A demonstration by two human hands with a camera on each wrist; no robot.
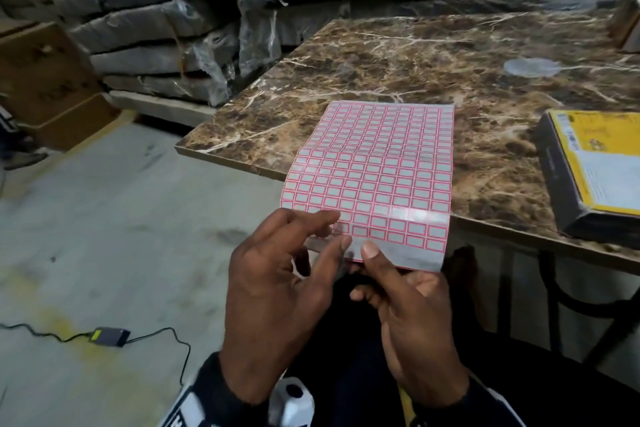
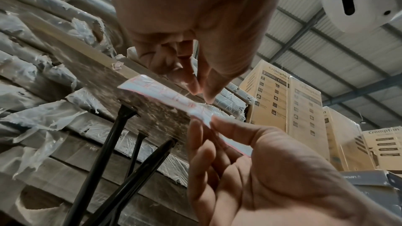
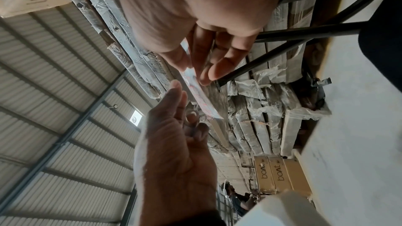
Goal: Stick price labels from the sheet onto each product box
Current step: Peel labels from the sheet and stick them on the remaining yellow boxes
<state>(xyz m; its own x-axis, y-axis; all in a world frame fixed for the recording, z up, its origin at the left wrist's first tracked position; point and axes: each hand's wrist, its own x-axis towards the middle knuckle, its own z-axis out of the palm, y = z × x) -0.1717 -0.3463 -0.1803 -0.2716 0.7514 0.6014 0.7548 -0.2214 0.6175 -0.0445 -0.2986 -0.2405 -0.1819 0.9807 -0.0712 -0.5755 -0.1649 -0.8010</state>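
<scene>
A price label sheet [image 1: 377,166] with a red-edged grid is held in the air over the near edge of the marble table [image 1: 415,55]. My right hand [image 1: 370,255] pinches its bare bottom strip, thumb on top. My left hand [image 1: 334,234] is at the sheet's near left corner. In the left wrist view, the left hand [image 2: 199,92] has thumb and forefinger pinched together just above the sheet [image 2: 165,92], seemingly on a small price label. The right hand [image 2: 208,123] grips the sheet's edge below. A grey and yellow product box [image 1: 595,177] lies flat on the table at the right.
A power adapter [image 1: 109,336] with its cable lies on the concrete floor at the left. Plastic-wrapped slabs [image 1: 156,28] and cardboard boxes [image 1: 45,80] are stacked behind. Black metal table legs [image 1: 554,305] stand by my knees. Tall cartons [image 2: 282,100] rise at the right.
</scene>
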